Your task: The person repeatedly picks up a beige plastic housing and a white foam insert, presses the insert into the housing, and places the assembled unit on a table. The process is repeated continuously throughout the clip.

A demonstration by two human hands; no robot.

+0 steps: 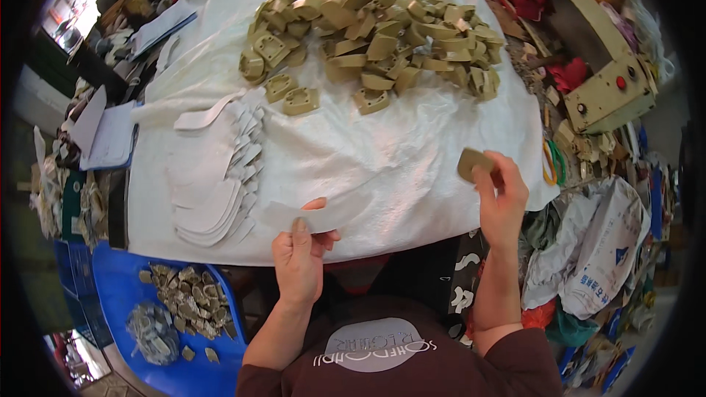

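Observation:
Near the front edge of the white-covered table (382, 176), my left hand (298, 257) is closed on a thin white curved piece (294, 217), shaped like an insole. The thumb presses on top of it and the fingers reach under and behind. Farther right, my right hand (504, 195) pinches an olive shoe heel (473, 165) between thumb and fingers, held above the sheet. The two held things are apart. Left of my left hand lies an overlapping stack of white curved pieces (202, 165). A large heap of olive shoe heels (375, 37) covers the far middle; some show hollow undersides.
A blue bin (121, 287) at lower left holds small grey-brown pieces and a clear plastic bag. An open notebook (110, 136) lies at the left edge. On the right stand a beige control box (612, 95) with a red button and a white woven sack (599, 250).

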